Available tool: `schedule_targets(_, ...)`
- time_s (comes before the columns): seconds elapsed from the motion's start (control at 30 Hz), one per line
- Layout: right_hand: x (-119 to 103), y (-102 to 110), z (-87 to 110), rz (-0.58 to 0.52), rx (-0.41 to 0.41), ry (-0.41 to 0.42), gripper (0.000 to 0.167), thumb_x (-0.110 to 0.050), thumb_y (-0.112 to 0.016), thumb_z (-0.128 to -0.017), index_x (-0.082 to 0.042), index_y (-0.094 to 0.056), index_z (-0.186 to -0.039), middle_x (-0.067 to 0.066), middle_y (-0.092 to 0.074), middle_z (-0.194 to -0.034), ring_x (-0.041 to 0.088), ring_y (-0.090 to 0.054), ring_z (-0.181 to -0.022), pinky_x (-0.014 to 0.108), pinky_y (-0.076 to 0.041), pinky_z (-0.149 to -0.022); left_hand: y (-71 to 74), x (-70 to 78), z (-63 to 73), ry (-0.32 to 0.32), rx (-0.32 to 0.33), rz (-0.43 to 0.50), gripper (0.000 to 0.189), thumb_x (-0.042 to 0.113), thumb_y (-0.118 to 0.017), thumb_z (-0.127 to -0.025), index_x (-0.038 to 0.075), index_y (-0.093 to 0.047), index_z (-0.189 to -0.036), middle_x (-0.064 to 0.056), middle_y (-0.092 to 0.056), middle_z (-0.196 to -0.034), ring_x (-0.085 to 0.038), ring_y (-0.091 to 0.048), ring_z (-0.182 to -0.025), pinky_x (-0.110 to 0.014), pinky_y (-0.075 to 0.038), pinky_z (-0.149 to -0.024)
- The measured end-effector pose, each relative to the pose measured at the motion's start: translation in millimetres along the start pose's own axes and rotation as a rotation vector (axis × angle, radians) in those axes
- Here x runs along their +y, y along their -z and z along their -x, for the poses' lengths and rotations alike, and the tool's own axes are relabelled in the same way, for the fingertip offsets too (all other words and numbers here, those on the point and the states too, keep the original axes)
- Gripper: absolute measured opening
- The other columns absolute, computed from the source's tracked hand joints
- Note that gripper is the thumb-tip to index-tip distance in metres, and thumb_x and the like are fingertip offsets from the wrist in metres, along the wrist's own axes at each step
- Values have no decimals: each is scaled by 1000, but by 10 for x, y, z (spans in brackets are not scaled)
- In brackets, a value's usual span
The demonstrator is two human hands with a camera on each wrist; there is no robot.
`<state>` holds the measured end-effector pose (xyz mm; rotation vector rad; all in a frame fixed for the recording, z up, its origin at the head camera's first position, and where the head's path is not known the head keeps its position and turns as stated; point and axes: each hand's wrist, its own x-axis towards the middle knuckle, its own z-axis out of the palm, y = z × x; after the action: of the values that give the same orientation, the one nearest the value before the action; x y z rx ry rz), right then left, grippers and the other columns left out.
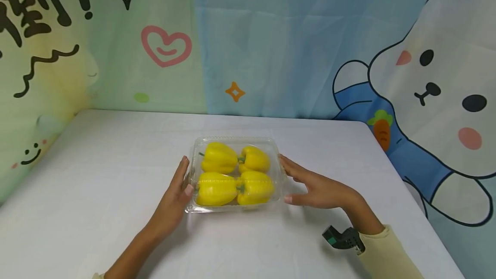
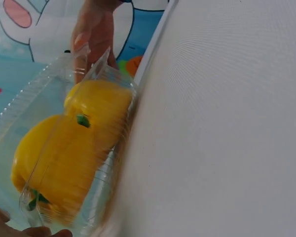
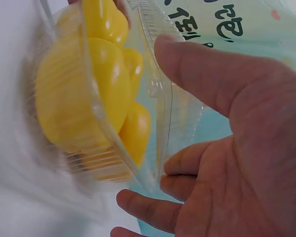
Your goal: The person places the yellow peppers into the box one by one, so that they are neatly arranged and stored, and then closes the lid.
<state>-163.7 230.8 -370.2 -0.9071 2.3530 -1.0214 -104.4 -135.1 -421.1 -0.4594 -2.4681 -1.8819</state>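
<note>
A clear plastic clamshell box (image 1: 232,208) stands on the table with several yellow bell peppers (image 1: 218,157) inside, their green stems visible. In the wrist views its lid (image 3: 180,116) rises at an angle from the base, with a gap along the edge. My left hand (image 1: 170,203) lies along the box's left side, fingers extended and thumb by the front left corner. At the right side, my right hand (image 1: 319,188) has its fingers spread, the fingertips close by the rim. The right wrist view shows this hand's thumb and fingers apart, beside the lid edge.
A white table (image 1: 97,162) spreads around the box. Behind it hangs a printed cloth backdrop (image 1: 271,55) with a cartoon white animal and a heart. On the right wrist sits a small black device (image 1: 342,239), next to the sleeve (image 1: 387,249).
</note>
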Motion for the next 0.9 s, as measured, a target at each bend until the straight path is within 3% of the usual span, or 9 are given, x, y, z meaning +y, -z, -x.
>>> schedule_targets(0.13, 33, -36, 12, -20, -4, 33, 91, -23, -67, -94, -14, -3, -157, 5, 6, -162, 30, -9, -146, 59, -28, -107, -5, -4, -9, 24, -4, -49, 77, 24, -55, -100, 21, -4, -158, 7, 4, -161, -19, 1, -147, -47, -10, -114)
schedule_targets(0.27, 61, -66, 13, -37, -10, 46, 88, -26, -64, -96, -12, -3, -157, 7, 7, -162, 33, -14, -145, 59, -28, -107, -8, -23, -3, 7, -10, -97, 88, 20, -63, -94, 21, -1, -157, 7, 6, -161, -19, -2, -147, -39, -13, -113)
schedule_targets(0.4, 83, -90, 7, -28, -12, 28, 89, -28, -65, -95, -11, -3, -157, 7, 7, -162, 33, -17, -144, 59, -28, -107, -19, -65, 3, -30, -1, -151, 93, 15, -64, -90, 19, 0, -157, 6, 8, -161, -22, -4, -147, -47, -13, -114)
schedule_targets(0.57, 111, -108, 11, -2, 4, 3, 89, -29, -65, -95, -9, -4, -157, 8, 6, -162, 34, -13, -145, 58, -29, -107, -27, -99, 15, -72, 0, -273, 90, 19, -66, -87, 5, -9, -156, 2, 12, -162, -30, -1, -147, -64, -12, -110)
schedule_targets(0.77, 101, -111, 18, -22, -1, -6, 91, -31, -66, -94, -9, -4, -157, 7, 8, -162, 31, -8, -146, 58, -29, -107, -41, -96, 35, -32, -39, -355, 92, 22, -65, -87, -2, -7, -154, 5, 19, -160, -28, 2, -147, -62, -15, -110)
schedule_targets(0.9, 97, -126, 14, -45, -11, -11, 91, -30, -65, -95, -10, -1, -157, 6, 11, -162, 30, -7, -146, 57, -31, -106, -47, -122, 41, -22, -51, -371, 92, 24, -64, -88, -3, -4, -153, 1, 18, -160, -30, 3, -146, -61, -15, -110)
